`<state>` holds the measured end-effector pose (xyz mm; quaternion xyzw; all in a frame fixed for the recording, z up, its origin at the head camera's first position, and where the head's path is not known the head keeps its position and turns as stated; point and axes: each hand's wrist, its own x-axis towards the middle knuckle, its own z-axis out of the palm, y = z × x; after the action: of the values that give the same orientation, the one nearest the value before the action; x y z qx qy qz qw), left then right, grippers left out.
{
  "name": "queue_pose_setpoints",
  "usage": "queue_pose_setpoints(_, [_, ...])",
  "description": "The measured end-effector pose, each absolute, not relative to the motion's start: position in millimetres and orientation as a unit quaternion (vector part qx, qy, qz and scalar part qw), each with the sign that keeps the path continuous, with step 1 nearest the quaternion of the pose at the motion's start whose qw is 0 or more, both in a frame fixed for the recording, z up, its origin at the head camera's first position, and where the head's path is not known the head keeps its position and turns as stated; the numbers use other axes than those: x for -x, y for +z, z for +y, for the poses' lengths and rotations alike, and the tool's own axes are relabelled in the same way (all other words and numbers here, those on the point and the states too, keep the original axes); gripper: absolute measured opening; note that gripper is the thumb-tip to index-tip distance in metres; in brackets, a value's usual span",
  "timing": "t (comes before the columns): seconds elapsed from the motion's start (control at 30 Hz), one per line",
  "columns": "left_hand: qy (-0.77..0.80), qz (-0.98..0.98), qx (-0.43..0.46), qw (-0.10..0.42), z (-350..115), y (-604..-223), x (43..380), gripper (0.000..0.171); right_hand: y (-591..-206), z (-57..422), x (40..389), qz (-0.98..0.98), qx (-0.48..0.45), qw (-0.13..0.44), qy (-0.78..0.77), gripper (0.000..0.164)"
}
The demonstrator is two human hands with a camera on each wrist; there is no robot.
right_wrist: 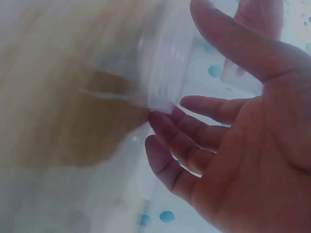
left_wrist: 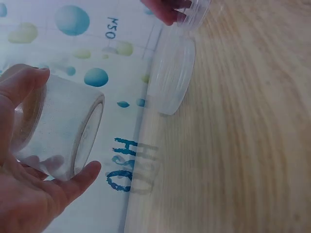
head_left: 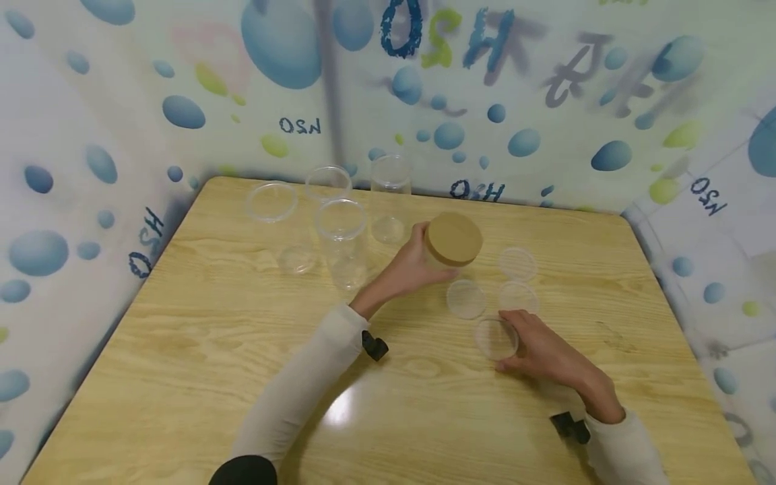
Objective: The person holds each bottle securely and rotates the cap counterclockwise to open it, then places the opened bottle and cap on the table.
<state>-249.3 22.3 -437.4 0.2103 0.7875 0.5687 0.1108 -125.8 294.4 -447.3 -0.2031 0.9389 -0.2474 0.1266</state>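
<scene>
Above the table, my left hand (head_left: 418,266) grips a short clear jar (left_wrist: 60,126) with a flat tan, wood-like lid (head_left: 455,239). In the left wrist view the jar lies tilted between thumb and fingers, its base pointing away from the palm. My right hand (head_left: 548,353) holds a round clear plastic lid (head_left: 492,339) by its right rim, thumb on the near side and fingers on the far side. Just beyond it, more clear lids lie on the table: one to the left (head_left: 465,300), one close to the fingertips (head_left: 518,296) and one farther back (head_left: 518,263).
Several tall clear plastic cups stand at the back left of the wooden table (head_left: 182,350), among them a front cup (head_left: 342,249) near my left forearm and a rear cup (head_left: 391,195) by the wall. A bubble-printed backdrop (head_left: 364,101) rises directly behind the table.
</scene>
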Motion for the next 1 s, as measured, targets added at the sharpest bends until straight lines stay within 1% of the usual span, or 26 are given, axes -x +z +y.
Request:
queue_pose_setpoints(0.07, [0.564,0.79,-0.214,0.106,18,-437,245,0.1,-442,297,127,0.938,0.203,0.134,-0.247,0.088])
queue_pose_setpoints(0.17, [0.558,0.795,-0.217,0.102,12,-433,238,0.099,-428,300,130,0.938,0.2,0.142,-0.246,0.082])
queue_pose_setpoints(0.27, [0.556,0.796,-0.218,0.097,9,-430,233,0.1,-413,299,135,0.939,0.198,0.125,-0.253,0.077])
queue_pose_setpoints(0.33, [0.561,0.793,-0.22,0.09,7,-429,230,0.1,-405,295,138,0.937,0.2,0.105,-0.267,0.076])
queue_pose_setpoints(0.4, [0.568,0.787,-0.225,0.083,6,-429,228,0.1,-400,288,141,0.936,0.205,0.075,-0.275,0.079])
queue_pose_setpoints(0.6, [0.571,0.784,-0.238,0.062,6,-432,217,0.099,-395,262,150,0.93,0.219,-0.021,-0.294,0.099])
queue_pose_setpoints(0.7, [0.553,0.794,-0.246,0.048,8,-432,211,0.101,-394,248,154,0.919,0.227,-0.056,-0.319,0.105])
queue_pose_setpoints(0.87, [0.551,0.792,-0.261,0.039,11,-434,207,0.102,-394,227,162,0.901,0.253,-0.096,-0.338,0.107])
queue_pose_setpoints(1.0, [0.558,0.784,-0.268,0.042,14,-435,205,0.102,-397,214,167,0.899,0.257,-0.122,-0.333,0.105])
